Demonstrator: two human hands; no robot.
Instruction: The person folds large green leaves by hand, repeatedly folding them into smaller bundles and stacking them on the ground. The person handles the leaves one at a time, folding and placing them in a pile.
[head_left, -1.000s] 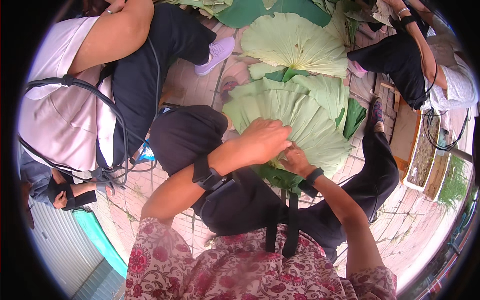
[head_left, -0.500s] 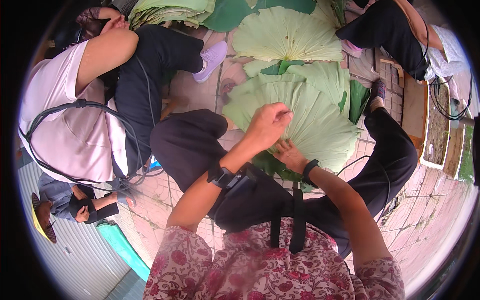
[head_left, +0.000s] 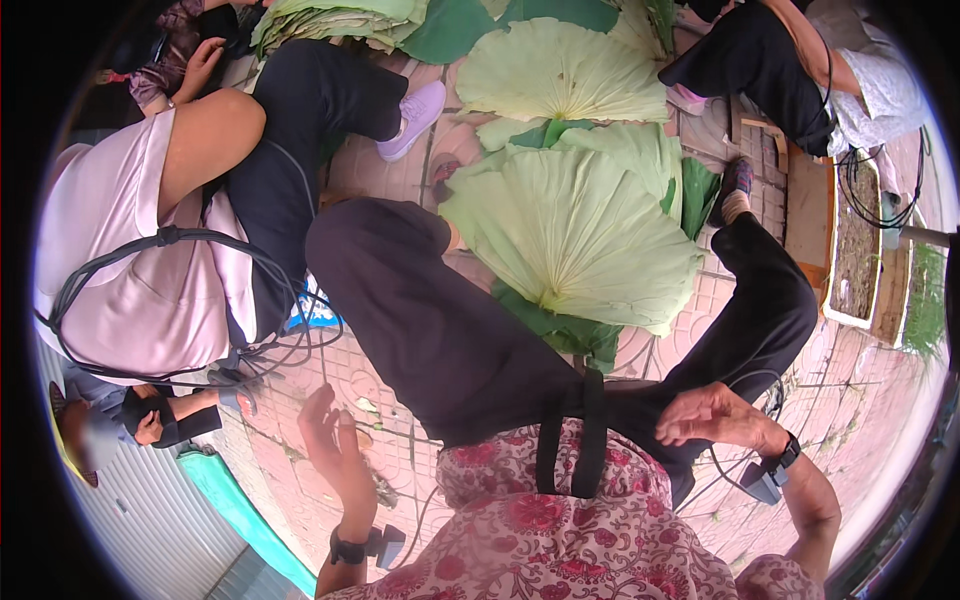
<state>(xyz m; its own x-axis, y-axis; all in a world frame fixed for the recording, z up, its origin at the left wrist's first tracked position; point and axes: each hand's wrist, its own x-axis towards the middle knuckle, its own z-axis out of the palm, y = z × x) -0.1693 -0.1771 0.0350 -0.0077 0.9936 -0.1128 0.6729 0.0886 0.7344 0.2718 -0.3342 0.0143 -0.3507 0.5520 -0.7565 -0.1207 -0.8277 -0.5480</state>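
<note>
My left hand point(head_left: 338, 450) hangs low at the left, outside my left thigh, fingers stretched and thumb apart, holding nothing. My right hand point(head_left: 715, 415) is beside my right thigh, its fingers loosely bent and nothing visible in them. Neither touches the large pale green lotus leaf point(head_left: 580, 230) that lies between my feet, its ribs fanning from the near edge. Under that leaf are a folded pale leaf point(head_left: 640, 150) and darker green leaf parts point(head_left: 570, 330). Farther off, another broad round leaf point(head_left: 565, 75) lies flat.
A thick stack of folded leaves point(head_left: 340, 22) is at the far left. Seated people flank me: one in a pink top point(head_left: 150, 280) at left, one in dark trousers point(head_left: 760, 70) at far right. Black cables loop beside both. Wooden planters point(head_left: 855, 240) stand at right on pink paving point(head_left: 280, 430).
Both hands have left the lotus leaf and drawn back toward me, spreading apart: the left to the lower left, the right to the lower right. The leaf stays on the pile.
</note>
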